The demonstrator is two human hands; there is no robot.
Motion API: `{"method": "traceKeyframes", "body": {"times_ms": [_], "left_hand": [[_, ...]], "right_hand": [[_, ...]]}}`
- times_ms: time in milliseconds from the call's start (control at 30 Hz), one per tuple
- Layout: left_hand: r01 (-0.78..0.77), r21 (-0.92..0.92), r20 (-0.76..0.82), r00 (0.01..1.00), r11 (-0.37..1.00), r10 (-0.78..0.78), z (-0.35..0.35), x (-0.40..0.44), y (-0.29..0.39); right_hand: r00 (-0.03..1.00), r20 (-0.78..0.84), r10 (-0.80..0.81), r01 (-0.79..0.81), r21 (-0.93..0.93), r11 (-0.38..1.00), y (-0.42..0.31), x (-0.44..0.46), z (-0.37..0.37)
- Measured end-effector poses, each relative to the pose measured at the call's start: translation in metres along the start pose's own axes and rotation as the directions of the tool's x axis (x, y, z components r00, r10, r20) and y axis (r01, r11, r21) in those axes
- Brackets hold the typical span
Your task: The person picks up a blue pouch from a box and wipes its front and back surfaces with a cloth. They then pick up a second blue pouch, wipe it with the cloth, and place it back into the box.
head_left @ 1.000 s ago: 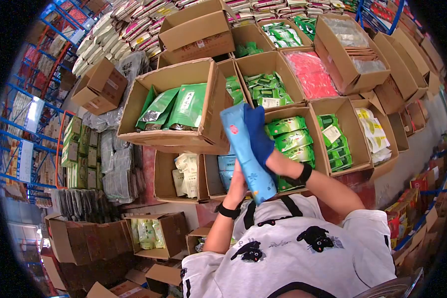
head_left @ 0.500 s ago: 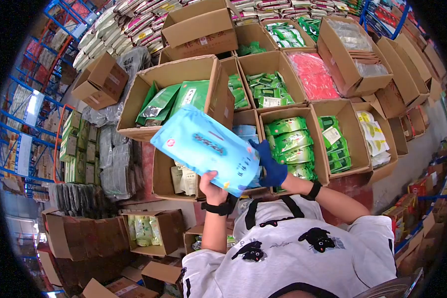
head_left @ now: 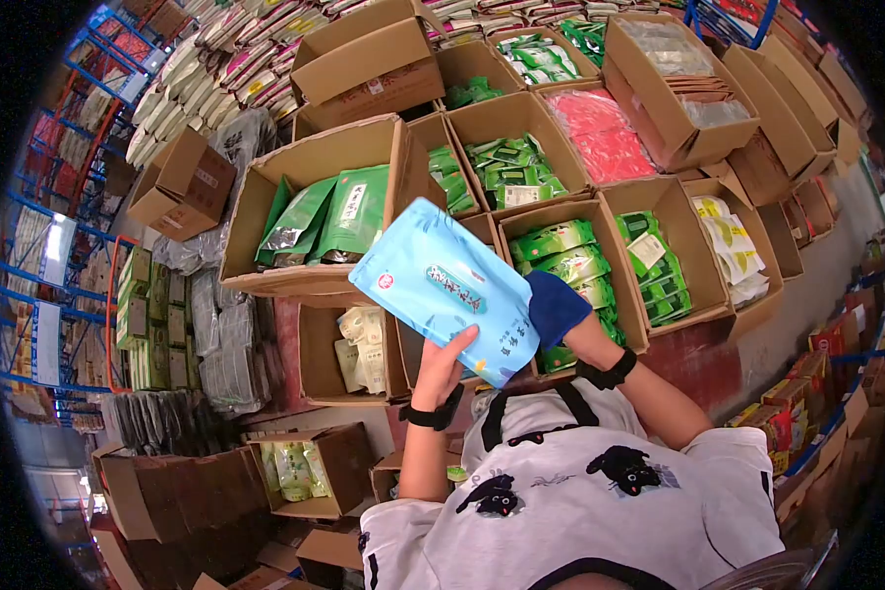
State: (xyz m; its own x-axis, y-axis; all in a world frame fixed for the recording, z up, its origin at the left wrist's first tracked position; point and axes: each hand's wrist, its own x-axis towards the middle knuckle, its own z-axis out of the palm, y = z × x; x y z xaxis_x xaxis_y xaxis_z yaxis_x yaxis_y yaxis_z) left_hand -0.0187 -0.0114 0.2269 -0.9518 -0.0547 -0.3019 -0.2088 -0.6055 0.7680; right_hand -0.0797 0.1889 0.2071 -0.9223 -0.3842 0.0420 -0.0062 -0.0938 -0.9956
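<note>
Over the open boxes [head_left: 300,282], the left hand [head_left: 444,360] grips the tilted blue pouch [head_left: 444,285], thumb on its front. The right hand [head_left: 559,310], in a blue glove, meets its right end, finger pose unclear.

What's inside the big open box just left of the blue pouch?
Large green pouches lean inside the big open box. Anything beneath or behind them is covered, so I can't tell.

Single head-worn view, looking forward and down (wide, round-edged)
</note>
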Motion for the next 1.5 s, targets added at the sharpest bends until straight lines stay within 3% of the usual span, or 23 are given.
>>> {"method": "traceKeyframes", "body": {"times_ms": [67, 100, 167, 200, 233, 300, 333, 433, 500, 600, 767, 833, 900, 1067, 1233, 1300, 1367, 1433, 1467, 1500], "left_hand": [[0.075, -0.044, -0.020, 0.997, 0.996, -0.076, 0.002, -0.003, -0.002], [0.074, -0.045, -0.022, 0.997, 0.996, -0.075, 0.003, -0.005, -0.004], [0.119, 0.143, -0.150, 0.984, 0.983, -0.097, 0.004, -0.008, -0.012], [0.005, 0.119, -0.141, 0.990, 0.993, 0.012, 0.002, -0.006, -0.022], [0.002, 0.117, -0.146, 0.989, 0.993, 0.015, -0.004, -0.006, -0.024], [-0.103, 0.464, -0.032, 0.991, 0.880, 0.133, -0.008, -0.009, -0.015], [-0.060, 0.557, -0.040, 0.994, 0.829, 0.099, -0.009, -0.012, -0.009], [-0.116, 0.642, 0.092, 0.993, 0.758, 0.075, -0.007, -0.013, 0.012], [-0.128, 0.630, 0.115, 0.991, 0.766, 0.072, -0.012, -0.011, 0.017], [-0.200, 0.674, 0.196, 0.977, 0.712, 0.088, -0.012, -0.011, 0.022], [-0.241, 0.693, 0.291, 0.956, 0.680, 0.043, -0.017, -0.010, 0.016], [-0.243, 0.697, 0.311, 0.950, 0.675, 0.020, -0.021, -0.011, 0.012], [-0.246, 0.703, 0.333, 0.943, 0.668, -0.003, -0.022, -0.010, 0.012], [-0.290, 0.750, 0.380, 0.925, 0.594, -0.027, -0.022, -0.009, 0.013], [-0.300, 0.735, 0.383, 0.924, 0.608, -0.008, -0.022, -0.013, 0.027], [-0.307, 0.751, 0.389, 0.921, 0.584, -0.017, -0.023, -0.014, 0.032], [-0.308, 0.760, 0.350, 0.936, 0.572, 0.039, -0.026, -0.011, 0.033], [-0.310, 0.774, 0.340, 0.939, 0.552, 0.051, -0.027, -0.013, 0.039], [-0.310, 0.788, 0.331, 0.942, 0.533, 0.058, -0.027, -0.014, 0.041], [-0.313, 0.785, 0.333, 0.941, 0.535, 0.061, -0.032, -0.017, 0.040]], "right_hand": [[0.985, -0.089, 0.146, -0.147, 0.000, 0.989, -0.012, 0.000, 0.003], [0.985, -0.086, 0.147, -0.148, 0.000, 0.989, -0.009, 0.001, 0.003], [0.989, -0.143, -0.021, 0.018, -0.021, 1.000, -0.001, 0.003, 0.005], [0.990, -0.137, -0.020, 0.017, -0.020, 1.000, -0.001, 0.003, 0.002], [0.994, -0.099, 0.050, -0.048, 0.024, 0.999, -0.003, 0.003, -0.003], [0.992, -0.055, 0.116, -0.113, 0.062, 0.992, -0.008, 0.004, -0.007], [0.997, -0.009, 0.076, -0.076, -0.046, 0.996, -0.011, 0.004, -0.008], [0.995, 0.079, 0.053, -0.036, -0.205, 0.978, -0.015, 0.005, -0.007], [0.991, 0.116, 0.063, -0.032, -0.257, 0.966, -0.016, 0.009, -0.003], [0.994, 0.107, 0.014, 0.002, -0.153, 0.988, -0.019, 0.016, 0.004], [0.996, 0.040, -0.083, 0.089, -0.212, 0.973, -0.028, 0.030, 0.014], [0.998, 0.030, -0.049, 0.055, -0.241, 0.969, -0.028, 0.038, 0.014], [0.986, -0.022, -0.162, 0.160, -0.093, 0.983, -0.036, 0.047, 0.020], [0.977, -0.056, -0.204, 0.202, -0.042, 0.978, -0.056, 0.067, 0.024], [0.982, 0.041, -0.185, 0.189, -0.167, 0.968, -0.058, 0.077, 0.022], [0.986, -0.043, -0.159, 0.163, 0.108, 0.981, -0.074, 0.075, 0.029], [0.982, -0.042, -0.184, 0.188, 0.138, 0.972, -0.073, 0.074, 0.029], [0.961, -0.150, -0.232, 0.253, 0.145, 0.956, -0.064, 0.073, 0.028], [0.981, -0.132, -0.144, 0.188, 0.442, 0.877, -0.064, 0.074, 0.026], [0.981, -0.132, -0.146, 0.189, 0.439, 0.878, -0.065, 0.073, 0.022]]}}
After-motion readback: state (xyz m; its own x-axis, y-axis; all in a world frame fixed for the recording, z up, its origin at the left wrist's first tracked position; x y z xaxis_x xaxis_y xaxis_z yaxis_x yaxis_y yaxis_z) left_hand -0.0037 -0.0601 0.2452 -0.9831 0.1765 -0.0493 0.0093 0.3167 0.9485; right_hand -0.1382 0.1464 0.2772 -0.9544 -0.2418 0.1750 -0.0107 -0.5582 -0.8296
